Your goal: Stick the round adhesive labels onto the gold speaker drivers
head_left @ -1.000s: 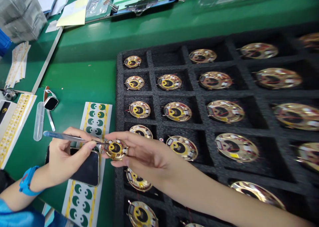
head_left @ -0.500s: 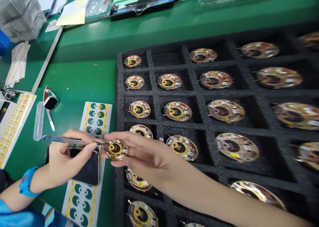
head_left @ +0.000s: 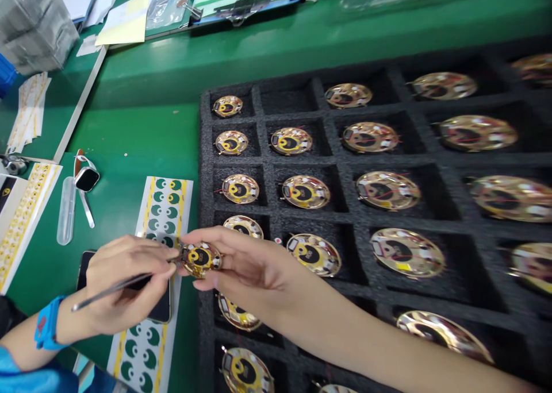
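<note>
My right hand (head_left: 252,258) reaches in from the lower right, its fingers and thumb closed round the edge of a small round gold-coloured case (head_left: 200,259). A yellow-and-black sticker and small parts show on the case's face. From the left, my left hand (head_left: 129,272) pinches metal tweezers (head_left: 110,291), with their back end pointing down and left. The left fingertips meet the near-left edge of the case; the tweezer tips there are hard to make out. Under my left hand lie a dark phone (head_left: 161,307) and a white sticker sheet (head_left: 140,355) with cut-out shapes.
A black foam tray (head_left: 207,169) with several similar gold cases stands at the right. Left on the green table (head_left: 142,123) are a smartwatch (head_left: 87,178), a clear plastic tube (head_left: 66,212) and another sticker sheet (head_left: 32,220). A clipboard (head_left: 241,11) lies at the back.
My left hand has turned, so the tweezers' back end has swung downward and the fingers have come closer to the case. My right hand keeps the case in nearly the same place.
</note>
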`<act>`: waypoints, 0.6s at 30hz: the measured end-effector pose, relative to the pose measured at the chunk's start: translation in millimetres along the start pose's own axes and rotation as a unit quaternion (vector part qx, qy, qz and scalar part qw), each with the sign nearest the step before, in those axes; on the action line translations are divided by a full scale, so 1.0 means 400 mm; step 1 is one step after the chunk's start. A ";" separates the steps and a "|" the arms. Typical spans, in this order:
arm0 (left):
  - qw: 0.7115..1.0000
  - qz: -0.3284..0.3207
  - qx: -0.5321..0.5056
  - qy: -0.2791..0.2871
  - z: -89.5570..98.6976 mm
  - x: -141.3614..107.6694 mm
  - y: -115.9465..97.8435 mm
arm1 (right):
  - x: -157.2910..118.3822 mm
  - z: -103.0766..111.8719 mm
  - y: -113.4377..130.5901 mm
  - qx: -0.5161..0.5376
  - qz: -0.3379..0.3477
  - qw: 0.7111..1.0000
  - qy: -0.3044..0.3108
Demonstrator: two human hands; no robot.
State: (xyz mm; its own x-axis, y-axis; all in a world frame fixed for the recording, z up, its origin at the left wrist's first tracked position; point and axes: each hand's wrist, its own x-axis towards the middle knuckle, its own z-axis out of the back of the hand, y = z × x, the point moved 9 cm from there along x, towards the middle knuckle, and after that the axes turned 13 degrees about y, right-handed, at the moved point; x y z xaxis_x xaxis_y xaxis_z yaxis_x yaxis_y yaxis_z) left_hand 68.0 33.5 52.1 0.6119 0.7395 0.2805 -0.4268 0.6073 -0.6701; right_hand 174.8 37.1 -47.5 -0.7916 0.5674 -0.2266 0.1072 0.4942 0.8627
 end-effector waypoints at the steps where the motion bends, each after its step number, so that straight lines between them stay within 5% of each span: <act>1: 1.000 -0.019 0.017 0.017 -0.003 0.002 -0.011 | 0.001 0.000 0.000 0.004 0.002 1.000 -0.004; 11: 0.962 -0.115 0.203 0.141 -0.055 -0.023 -0.081 | 0.000 0.010 0.024 0.010 0.006 0.998 -0.057; 18: 0.980 -0.112 0.138 0.094 -0.012 -0.045 -0.074 | -0.008 0.001 0.048 -0.040 0.037 0.997 -0.055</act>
State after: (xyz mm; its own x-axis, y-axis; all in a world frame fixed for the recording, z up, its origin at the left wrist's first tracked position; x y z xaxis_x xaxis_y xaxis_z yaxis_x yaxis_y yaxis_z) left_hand 72.7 0.7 63.7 0.8115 0.5276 0.2513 -0.4153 0.8232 -0.3870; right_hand 179.5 45.0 -30.2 -0.7116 0.6718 -0.2057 0.1106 0.3963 0.9115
